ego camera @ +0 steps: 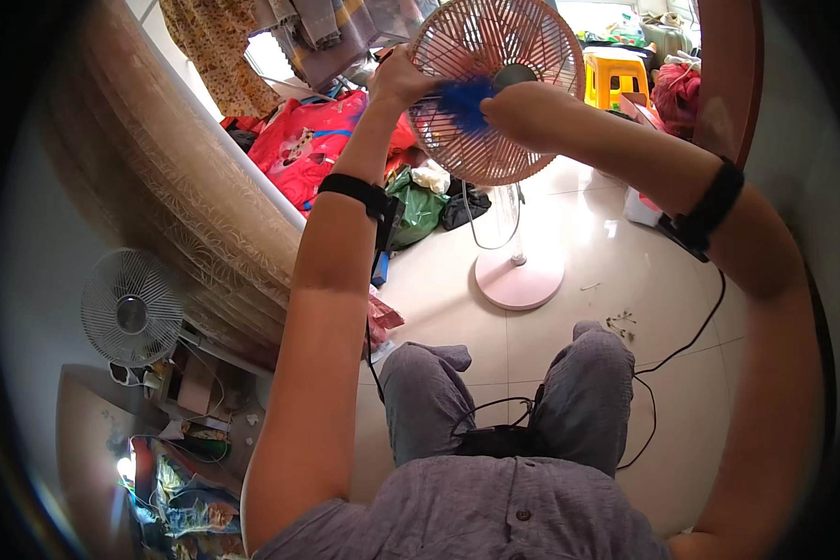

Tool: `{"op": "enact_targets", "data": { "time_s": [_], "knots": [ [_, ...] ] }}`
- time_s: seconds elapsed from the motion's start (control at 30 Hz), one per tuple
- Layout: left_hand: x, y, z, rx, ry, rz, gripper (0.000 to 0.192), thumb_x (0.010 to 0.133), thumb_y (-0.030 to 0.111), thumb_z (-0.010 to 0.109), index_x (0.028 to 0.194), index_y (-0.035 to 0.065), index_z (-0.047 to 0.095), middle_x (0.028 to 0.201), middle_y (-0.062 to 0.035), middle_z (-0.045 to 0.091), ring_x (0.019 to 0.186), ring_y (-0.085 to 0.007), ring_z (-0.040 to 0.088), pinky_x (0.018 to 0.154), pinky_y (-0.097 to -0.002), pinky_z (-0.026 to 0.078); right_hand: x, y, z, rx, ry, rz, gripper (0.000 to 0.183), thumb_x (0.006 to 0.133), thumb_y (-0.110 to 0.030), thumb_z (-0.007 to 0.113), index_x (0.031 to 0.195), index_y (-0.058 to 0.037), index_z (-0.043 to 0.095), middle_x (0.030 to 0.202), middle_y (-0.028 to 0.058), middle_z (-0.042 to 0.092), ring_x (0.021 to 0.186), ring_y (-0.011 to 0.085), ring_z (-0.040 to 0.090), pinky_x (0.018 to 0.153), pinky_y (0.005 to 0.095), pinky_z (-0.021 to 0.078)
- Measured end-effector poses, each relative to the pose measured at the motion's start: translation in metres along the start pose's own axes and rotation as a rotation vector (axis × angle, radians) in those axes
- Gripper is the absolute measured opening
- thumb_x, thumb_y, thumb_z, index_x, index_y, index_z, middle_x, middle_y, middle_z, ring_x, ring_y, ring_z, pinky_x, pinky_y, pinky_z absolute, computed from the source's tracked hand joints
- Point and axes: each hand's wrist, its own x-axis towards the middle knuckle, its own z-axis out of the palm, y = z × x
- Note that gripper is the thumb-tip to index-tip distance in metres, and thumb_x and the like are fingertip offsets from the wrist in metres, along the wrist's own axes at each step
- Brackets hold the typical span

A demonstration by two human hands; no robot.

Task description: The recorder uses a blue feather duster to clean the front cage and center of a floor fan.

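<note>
A standing fan with a pinkish round wire guard (pixel 462 157) faces me, its clear stem rising from a pink round base (pixel 519 280). At the guard's left rim, my left hand (pixel 400 80) grips the edge, thumb towards the front. My right hand (pixel 535 117) is in front of the guard, just below the dark centre cap (pixel 514 75). Between the hands, a blue fuzzy item (pixel 465 105) lies against the guard, held by my right fingers. Motion blurs it, so I cannot tell whether it is a cloth or a brush.
Red printed fabric (pixel 304 140) and a green plastic bag (pixel 416 206) are piled left of the fan. A yellow stool (pixel 616 77) stands behind right. Another white fan (pixel 131 311) is at left. Black cables (pixel 700 343) hang beside me; small debris (pixel 621 323) dots the tiles.
</note>
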Motion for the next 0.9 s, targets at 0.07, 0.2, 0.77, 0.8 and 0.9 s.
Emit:
{"op": "enact_targets", "data": {
  "time_s": [0.07, 0.2, 0.77, 0.8, 0.9],
  "knots": [
    [-0.005, 0.008, 0.003, 0.042, 0.049, 0.007, 0.072, 0.049, 0.055, 0.081, 0.105, 0.0111, 0.066, 0.101, -0.0087, 0.069, 0.096, -0.0243, 0.065, 0.085, -0.0375, 0.048, 0.007, 0.004, 0.003, -0.016, -0.013, -0.011, 0.015, 0.090, -0.014, 0.048, 0.093, -0.0057, 0.060, 0.080, 0.0158, 0.064, 0.082, 0.0339, 0.065, 0.070, 0.0423, 0.0511],
    [-0.012, 0.004, -0.001, 0.003, 0.052, -0.082, 0.069, 0.057, 0.051, 0.083, 0.106, 0.0050, 0.065, 0.098, -0.0114, 0.069, 0.092, -0.0244, 0.065, 0.084, -0.0321, 0.049, 0.009, 0.014, -0.006, -0.095, -0.080, -0.149, 0.018, 0.085, -0.011, 0.051, 0.097, -0.0049, 0.063, 0.088, 0.0148, 0.065, 0.082, 0.0318, 0.065, 0.073, 0.0413, 0.0517],
    [-0.016, -0.016, -0.008, -0.146, 0.101, 0.141, 0.057, 0.067, 0.039, 0.081, 0.114, 0.0105, 0.063, 0.108, -0.0093, 0.065, 0.099, -0.0213, 0.062, 0.091, -0.0357, 0.048, -0.320, 0.087, -0.040, 0.631, -0.090, 0.501, 0.026, 0.096, -0.019, 0.045, 0.097, 0.0032, 0.057, 0.079, 0.0139, 0.060, 0.079, 0.0216, 0.060, 0.073, 0.0301, 0.0447],
    [-0.023, -0.021, 0.007, -0.314, 0.169, 0.107, 0.076, 0.061, 0.047, 0.082, 0.118, 0.0042, 0.056, 0.112, -0.0132, 0.063, 0.100, -0.0233, 0.062, 0.089, -0.0356, 0.048, -0.326, 0.081, -0.032, 0.615, -0.091, 0.514, 0.026, 0.096, -0.019, 0.045, 0.097, 0.0032, 0.057, 0.079, 0.0139, 0.060, 0.079, 0.0216, 0.060, 0.073, 0.0301, 0.0447],
    [-0.044, -0.021, 0.018, -0.375, 0.276, 0.058, 0.100, 0.054, 0.051, 0.086, 0.124, -0.0049, 0.042, 0.118, -0.0196, 0.057, 0.106, -0.0266, 0.058, 0.092, -0.0373, 0.046, -0.333, 0.065, -0.008, 0.663, -0.020, 0.566, 0.024, 0.095, -0.017, 0.046, 0.098, 0.0037, 0.056, 0.079, 0.0174, 0.060, 0.074, 0.0249, 0.060, 0.070, 0.0320, 0.0451]
  ]
}}
